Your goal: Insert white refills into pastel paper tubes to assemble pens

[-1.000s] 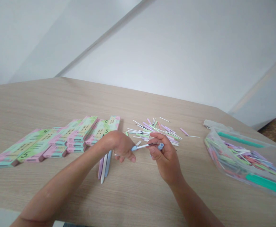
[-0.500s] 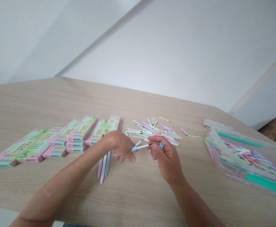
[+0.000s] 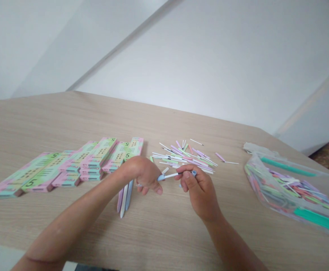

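Observation:
My left hand (image 3: pixel 146 175) is closed round a pale blue pen piece (image 3: pixel 161 177) whose end pokes out past the fingers. A thin white refill (image 3: pixel 170 175) runs from it to my right hand (image 3: pixel 196 188), which pinches the refill's other end. A small blue cap (image 3: pixel 193 173) sits against the right hand's fingers. Both hands hover just above the wooden table (image 3: pixel 164 222), in front of a scatter of loose refills and pastel pen parts (image 3: pixel 187 156).
Three finished pastel pens (image 3: pixel 124 197) lie under my left wrist. A row of pink and green pen boxes (image 3: pixel 68 165) stretches across the left. A clear zip bag of pen parts (image 3: pixel 291 190) lies at the right edge.
My right hand has slid slightly down and left along the refill, curling its fingers tighter. The left hand has barely moved.

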Tool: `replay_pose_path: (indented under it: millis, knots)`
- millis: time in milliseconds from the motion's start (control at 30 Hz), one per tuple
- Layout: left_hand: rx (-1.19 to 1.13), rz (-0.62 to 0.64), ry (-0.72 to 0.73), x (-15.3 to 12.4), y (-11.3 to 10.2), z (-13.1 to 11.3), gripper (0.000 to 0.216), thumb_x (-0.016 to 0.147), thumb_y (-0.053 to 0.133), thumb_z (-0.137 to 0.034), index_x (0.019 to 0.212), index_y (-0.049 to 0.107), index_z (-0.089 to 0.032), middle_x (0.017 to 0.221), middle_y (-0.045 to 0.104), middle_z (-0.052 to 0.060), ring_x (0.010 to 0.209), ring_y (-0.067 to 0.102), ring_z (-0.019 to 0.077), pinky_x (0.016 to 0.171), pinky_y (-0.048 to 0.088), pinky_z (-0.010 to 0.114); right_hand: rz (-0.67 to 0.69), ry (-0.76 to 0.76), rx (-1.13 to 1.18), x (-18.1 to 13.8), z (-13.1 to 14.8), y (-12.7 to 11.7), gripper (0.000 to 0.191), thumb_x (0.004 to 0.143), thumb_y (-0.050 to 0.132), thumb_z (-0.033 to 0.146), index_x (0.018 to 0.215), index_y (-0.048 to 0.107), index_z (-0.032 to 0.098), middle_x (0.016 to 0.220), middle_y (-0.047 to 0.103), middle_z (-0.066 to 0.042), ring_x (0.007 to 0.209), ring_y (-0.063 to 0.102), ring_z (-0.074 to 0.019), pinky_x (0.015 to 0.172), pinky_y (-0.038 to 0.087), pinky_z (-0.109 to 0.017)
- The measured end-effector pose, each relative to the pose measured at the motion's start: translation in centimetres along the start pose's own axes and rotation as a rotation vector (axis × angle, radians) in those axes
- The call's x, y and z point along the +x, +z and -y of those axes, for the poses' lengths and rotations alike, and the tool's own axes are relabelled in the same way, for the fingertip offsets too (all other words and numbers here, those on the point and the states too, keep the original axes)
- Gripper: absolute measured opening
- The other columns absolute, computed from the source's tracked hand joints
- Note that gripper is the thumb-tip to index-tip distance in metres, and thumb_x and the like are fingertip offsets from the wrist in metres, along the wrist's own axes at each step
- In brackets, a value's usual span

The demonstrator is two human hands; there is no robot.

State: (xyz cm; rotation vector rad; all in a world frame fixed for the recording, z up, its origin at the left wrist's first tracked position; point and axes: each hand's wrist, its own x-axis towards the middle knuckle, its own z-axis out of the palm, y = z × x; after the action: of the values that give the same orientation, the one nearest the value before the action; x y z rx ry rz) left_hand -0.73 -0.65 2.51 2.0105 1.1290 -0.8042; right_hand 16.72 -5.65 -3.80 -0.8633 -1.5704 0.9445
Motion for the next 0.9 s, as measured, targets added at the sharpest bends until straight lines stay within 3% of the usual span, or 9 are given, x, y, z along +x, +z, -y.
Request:
replay_pose_path:
  millis: [200,433,733,900]
  knots:
    - [0.026,0.017,0.021,-0.1,0.0,-0.1,0.037,0.085,0.046,-0.023,0.118,0.059,-0.013,0.099,0.069,0.018,0.081,0.065,0.0235,0.063,0.050,0.029,0.006,-0.030,-0.144,0.1,-0.1,-0.5,0.021,0.087,0.050,0.033,0.093,0.065,0.019,0.073,0.064,-0.002,0.058,0.051,-0.0121,0.053,0.039,-0.024]
    - [0.024,0.016,0.009,-0.2,0.1,-0.3,0.040,0.082,0.047,-0.021,0.119,0.059,-0.014,0.100,0.069,0.016,0.080,0.065,0.0219,0.062,0.049,0.027,0.066,-0.007,-0.152,0.4,-0.1,-0.4,0.024,0.087,0.051,0.033,0.099,0.067,0.021,0.074,0.064,-0.002,0.058,0.049,-0.0117,0.053,0.038,-0.024]
    - [0.066,-0.001,0.021,-0.8,0.0,-0.7,0.036,0.082,0.047,-0.022,0.113,0.061,-0.010,0.101,0.069,0.016,0.082,0.064,0.0223,0.062,0.047,0.026,0.142,0.118,0.257,-0.2,-1.3,0.6,0.023,0.085,0.055,0.033,0.099,0.067,0.020,0.071,0.060,-0.001,0.049,0.037,-0.0069,0.046,0.028,-0.022]
    - [0.050,-0.032,0.056,-0.7,0.2,-0.3,0.034,0.084,0.047,-0.024,0.111,0.061,-0.012,0.096,0.070,0.014,0.079,0.065,0.0215,0.061,0.048,0.026,0.161,0.142,0.361,-0.3,-1.6,1.0,0.024,0.083,0.057,0.033,0.102,0.065,0.020,0.072,0.059,-0.001,0.049,0.036,-0.0068,0.046,0.028,-0.022]
